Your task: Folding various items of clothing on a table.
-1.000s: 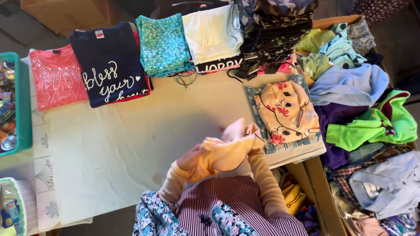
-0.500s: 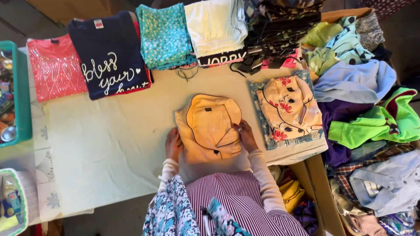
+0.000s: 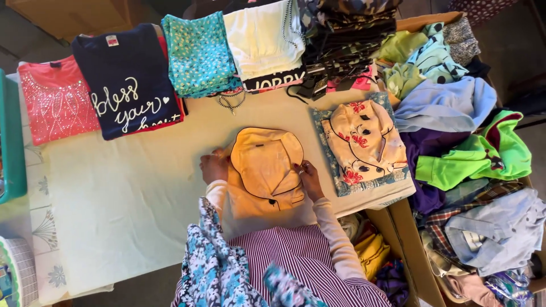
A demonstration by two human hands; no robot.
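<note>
Two hands rest flat on one peach hooded top (image 3: 266,170) in the middle of the table (image 3: 114,193). The left hand (image 3: 214,166) lies at the top's 9 o'clock edge with fingers bent, pressing the cloth, not gripping. The right hand (image 3: 310,179) lies at the 3 o'clock edge, its fingertips pinching the hood's rim.

It looks like the job is partly done. The top is laid out smooth with the hood spread, but its lower part hangs toward the person and is not folded up yet.

Finished things sit in a row at 12 o'clock: one pink shirt (image 3: 56,101), one dark blue shirt (image 3: 126,79), one pile of teal spotted clothes (image 3: 199,54), one white folded piece (image 3: 264,40) and one dark stack (image 3: 347,40). One flowery top (image 3: 364,142) lies folded just beside the peach one at 3 o'clock.

Many loose clothes are heaped in a cardboard box (image 3: 412,250) further out at 3 o'clock; I cannot count them. A green top (image 3: 478,156) is easy to spot there.
</note>
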